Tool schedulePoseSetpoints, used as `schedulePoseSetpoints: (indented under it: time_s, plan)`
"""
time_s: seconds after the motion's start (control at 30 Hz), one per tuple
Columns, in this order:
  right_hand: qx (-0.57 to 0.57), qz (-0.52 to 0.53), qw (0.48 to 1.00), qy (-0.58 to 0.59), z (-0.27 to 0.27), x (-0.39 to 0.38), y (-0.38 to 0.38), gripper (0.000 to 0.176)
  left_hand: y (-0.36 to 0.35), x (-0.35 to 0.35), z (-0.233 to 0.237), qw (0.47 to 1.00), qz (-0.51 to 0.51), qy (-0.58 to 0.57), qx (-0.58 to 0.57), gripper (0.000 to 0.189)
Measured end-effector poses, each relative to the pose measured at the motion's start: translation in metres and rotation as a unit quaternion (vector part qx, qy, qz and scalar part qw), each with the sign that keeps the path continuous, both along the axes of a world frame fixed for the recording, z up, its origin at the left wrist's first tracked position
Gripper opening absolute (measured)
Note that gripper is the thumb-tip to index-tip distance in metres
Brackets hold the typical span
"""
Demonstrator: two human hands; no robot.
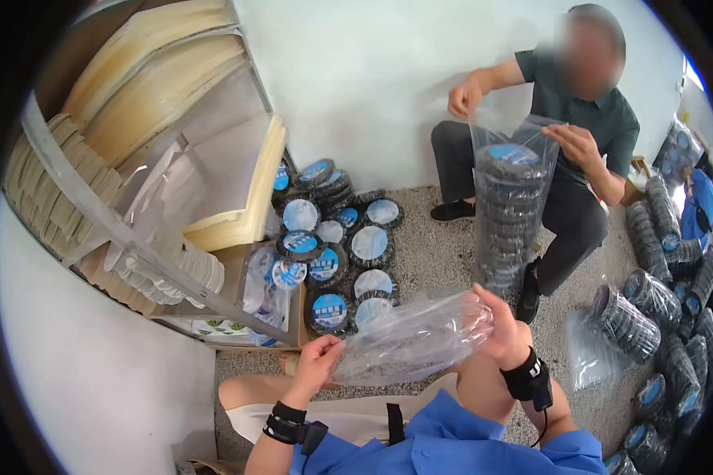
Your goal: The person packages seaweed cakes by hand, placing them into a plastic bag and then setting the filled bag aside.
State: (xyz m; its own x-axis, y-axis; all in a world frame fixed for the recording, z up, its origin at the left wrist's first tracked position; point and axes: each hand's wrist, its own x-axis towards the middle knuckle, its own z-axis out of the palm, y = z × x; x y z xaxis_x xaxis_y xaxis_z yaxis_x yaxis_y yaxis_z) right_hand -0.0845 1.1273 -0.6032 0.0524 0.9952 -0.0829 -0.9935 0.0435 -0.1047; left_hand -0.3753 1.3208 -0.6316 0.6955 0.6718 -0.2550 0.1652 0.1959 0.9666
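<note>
A clear plastic bag (412,340) is stretched between my two hands above my lap. My left hand (318,362) pinches its left end. At the other end, my right hand (499,324) grips the bag, with the thumb raised along its edge. Only crumpled transparent film shows between them. Beyond the bag, on the speckled floor, stand stacks of black rolls with blue and white labels (370,243).
Opposite me a seated person (590,198) holds a clear bag around a tall stack of rolls (505,218). Wrapped rolls (626,324) lie in a heap at the right, beside a flat plastic sheet (594,356). A metal shelf (135,229) with stacked sheets stands left.
</note>
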Motion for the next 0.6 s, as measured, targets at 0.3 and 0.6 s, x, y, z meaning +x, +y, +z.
schedulePoseSetpoints:
  time_s: [0.3, 0.6]
  plan:
    - [-0.174, -0.212, 0.951, -0.143, -0.034, 0.053, -0.043, 0.016, 0.106, 0.074, -0.148, 0.973, -0.015, 0.231, 0.018, 0.028]
    - [-0.385, -0.265, 0.876, -0.120, -0.042, 0.055, -0.043, 0.034, 0.183, 0.152, -0.327, 0.819, -0.137, 0.428, 0.356, 0.100]
